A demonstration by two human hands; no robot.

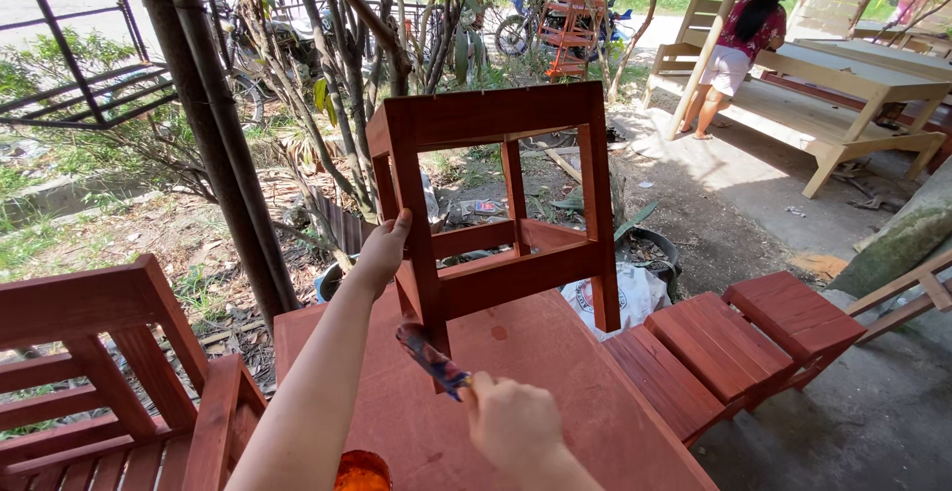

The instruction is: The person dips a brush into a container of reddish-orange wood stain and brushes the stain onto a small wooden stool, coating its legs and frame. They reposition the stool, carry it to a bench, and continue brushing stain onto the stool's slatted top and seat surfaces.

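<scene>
at twelve o'clock above the red tabletop (555, 372), left hand (380, 253) clasped a red stool frame (496, 203); right hand (511, 422), at six o'clock, pinched a paintbrush (428, 357).

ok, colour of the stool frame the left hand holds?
Reddish-brown stain on the stool frame, clearest in the head view.

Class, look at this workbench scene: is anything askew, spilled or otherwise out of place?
The red-stained stool frame is tipped off level, held up by the left hand on one leg. The right hand holds a paint-caked brush. Dark drips spot the red tabletop.
</scene>
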